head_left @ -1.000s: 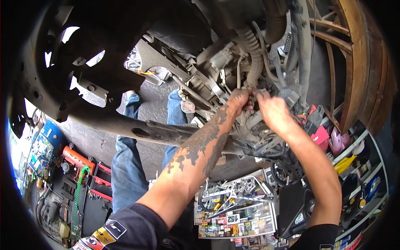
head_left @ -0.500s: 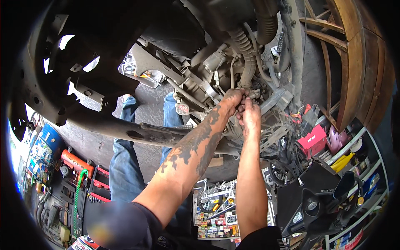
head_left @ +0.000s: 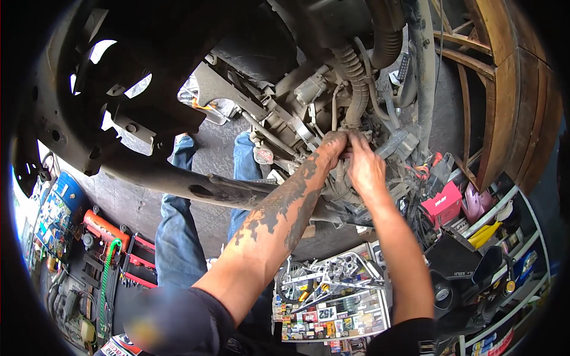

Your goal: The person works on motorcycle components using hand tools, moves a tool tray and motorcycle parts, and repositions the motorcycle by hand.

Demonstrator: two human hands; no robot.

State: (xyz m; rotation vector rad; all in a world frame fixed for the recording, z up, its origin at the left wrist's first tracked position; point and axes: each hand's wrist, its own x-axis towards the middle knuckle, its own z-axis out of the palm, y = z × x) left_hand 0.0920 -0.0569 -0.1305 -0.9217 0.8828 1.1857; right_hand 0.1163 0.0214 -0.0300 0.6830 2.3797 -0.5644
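My left hand, its arm marked with dark patches, is closed low in the dusty engine of a motorbike or scooter. Close against it on the right, my right hand reaches in with bent fingers pressed together. Their fingertips meet just below a ribbed grey hose. Whatever they grip is hidden behind the fingers. Left of the hands lie a metal housing and a round cap with a reddish label. A grey connector-like block sits just right of my right hand.
A thick dark frame tube curves across in front of my left forearm. At right stands a curved wooden structure; below it are a pink-red box and shelves. Another person's jeans show at left, beside a red tool tray.
My right hand has turned, its elbow swinging out to the right, and its fingers have shifted up beside the left hand. My left hand stays nearly in place. The view has shifted slightly.
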